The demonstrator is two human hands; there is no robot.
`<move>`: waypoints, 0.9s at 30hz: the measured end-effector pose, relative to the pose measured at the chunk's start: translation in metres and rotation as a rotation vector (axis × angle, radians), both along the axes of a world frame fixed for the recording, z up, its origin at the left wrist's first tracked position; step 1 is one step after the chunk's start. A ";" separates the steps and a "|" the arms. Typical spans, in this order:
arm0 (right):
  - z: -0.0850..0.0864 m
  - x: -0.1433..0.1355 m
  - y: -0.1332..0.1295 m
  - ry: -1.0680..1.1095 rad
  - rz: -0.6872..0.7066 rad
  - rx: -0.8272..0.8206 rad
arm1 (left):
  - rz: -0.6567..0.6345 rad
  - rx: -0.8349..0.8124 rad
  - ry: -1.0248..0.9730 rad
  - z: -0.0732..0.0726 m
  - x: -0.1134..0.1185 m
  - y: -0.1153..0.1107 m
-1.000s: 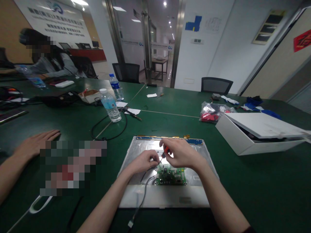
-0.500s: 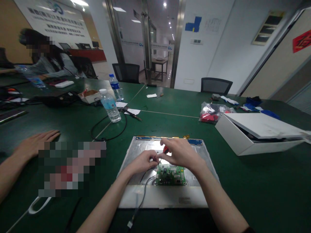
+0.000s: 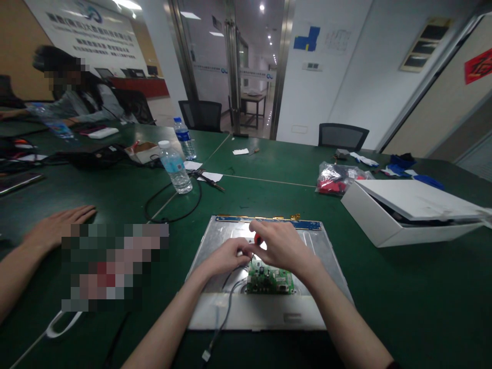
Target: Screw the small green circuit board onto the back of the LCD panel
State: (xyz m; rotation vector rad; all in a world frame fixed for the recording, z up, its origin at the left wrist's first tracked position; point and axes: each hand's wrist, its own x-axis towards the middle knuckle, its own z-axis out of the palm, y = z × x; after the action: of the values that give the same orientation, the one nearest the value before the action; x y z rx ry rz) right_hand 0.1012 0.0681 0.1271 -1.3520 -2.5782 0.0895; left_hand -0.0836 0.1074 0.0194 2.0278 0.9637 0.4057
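Note:
A silvery display panel lies back side up before me, with a green circuit board on its middle. My right hand is closed around a screwdriver with a red handle, its thin shaft pointing down at the board's upper left corner. Close against it, my left hand is pinched near the shaft; what its fingertips hold is hidden. A grey cable runs from the board's left side over the panel's front edge to a white connector. A blue strip board lines the panel's far edge.
Another person's hand rests on the green table at left, near a blurred-out object. Water bottles, a looped black cable and pliers-like tools lie beyond. To the right stand a white box and a plastic bag.
My right hand has shifted slightly left and turned around the screwdriver handle. My left hand stays in place at the board's corner.

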 end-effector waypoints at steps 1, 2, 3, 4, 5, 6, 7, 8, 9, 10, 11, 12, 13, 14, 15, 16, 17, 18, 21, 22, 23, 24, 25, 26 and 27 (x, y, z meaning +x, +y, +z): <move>-0.002 -0.001 0.001 -0.014 -0.020 0.005 | -0.004 -0.007 -0.013 0.001 0.000 0.000; -0.003 -0.002 0.001 -0.032 -0.041 0.012 | -0.002 -0.021 -0.027 0.002 0.001 -0.001; -0.005 -0.004 0.002 -0.049 -0.058 0.019 | 0.005 -0.041 -0.035 0.002 0.001 -0.001; -0.006 -0.005 0.003 -0.062 -0.071 0.027 | 0.017 -0.060 -0.036 0.002 0.001 -0.001; -0.007 -0.007 0.003 -0.067 -0.077 0.032 | 0.032 -0.074 -0.032 0.001 0.001 -0.001; -0.006 -0.007 0.003 -0.062 -0.075 0.035 | 0.048 -0.080 -0.023 0.000 0.001 -0.001; -0.006 -0.008 0.002 -0.046 -0.066 0.032 | 0.059 -0.078 -0.014 -0.002 0.001 -0.001; -0.005 -0.007 0.002 -0.026 -0.054 0.024 | 0.064 -0.071 -0.009 -0.003 0.001 -0.001; -0.003 -0.006 0.001 -0.005 -0.040 0.012 | 0.063 -0.060 -0.010 -0.005 0.000 0.000; -0.002 -0.004 0.000 0.014 -0.022 -0.002 | 0.057 -0.048 -0.012 -0.005 0.000 0.000; 0.000 -0.002 0.000 0.029 -0.004 -0.014 | 0.046 -0.036 -0.014 -0.006 0.000 0.001; 0.000 0.000 -0.001 0.039 0.010 -0.021 | 0.036 -0.025 -0.011 -0.005 0.000 0.001; 0.001 0.001 -0.001 0.043 0.017 -0.025 | 0.033 -0.017 -0.003 -0.005 0.000 0.001; 0.001 0.002 -0.001 0.043 0.014 -0.024 | 0.035 -0.011 0.006 -0.003 0.000 0.001; 0.000 0.002 -0.001 0.037 0.002 -0.019 | 0.036 -0.007 0.012 -0.002 0.000 0.001; -0.001 0.002 0.000 0.025 -0.020 -0.011 | 0.032 -0.009 0.011 -0.001 0.000 0.001; -0.003 0.000 0.000 0.009 -0.046 -0.005 | 0.025 -0.018 0.005 0.000 0.000 0.001; -0.004 -0.001 0.001 -0.007 -0.067 -0.002 | 0.018 -0.032 -0.002 0.000 0.000 0.000; -0.005 -0.006 0.001 -0.036 -0.091 -0.017 | 0.029 -0.071 -0.010 0.000 0.001 0.000; -0.004 -0.006 0.000 -0.031 -0.088 -0.026 | 0.042 -0.075 -0.008 0.000 0.001 0.000; -0.003 -0.006 -0.001 -0.020 -0.079 -0.033 | 0.050 -0.072 -0.007 0.000 0.001 0.000; -0.002 -0.005 -0.001 -0.006 -0.069 -0.035 | 0.052 -0.065 -0.004 0.000 0.000 0.000; 0.000 -0.004 -0.002 0.008 -0.055 -0.033 | 0.051 -0.056 0.000 0.001 0.000 0.000; 0.001 -0.003 -0.002 0.020 -0.039 -0.027 | 0.049 -0.046 0.005 0.002 0.001 0.000; 0.001 -0.001 -0.003 0.029 -0.025 -0.019 | 0.044 -0.035 0.006 0.003 0.001 0.000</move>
State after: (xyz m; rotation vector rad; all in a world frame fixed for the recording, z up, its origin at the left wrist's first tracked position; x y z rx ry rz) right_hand 0.1000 0.0656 0.1284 -1.3784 -2.5427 0.1288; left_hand -0.0829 0.1069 0.0225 1.9800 1.0131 0.4036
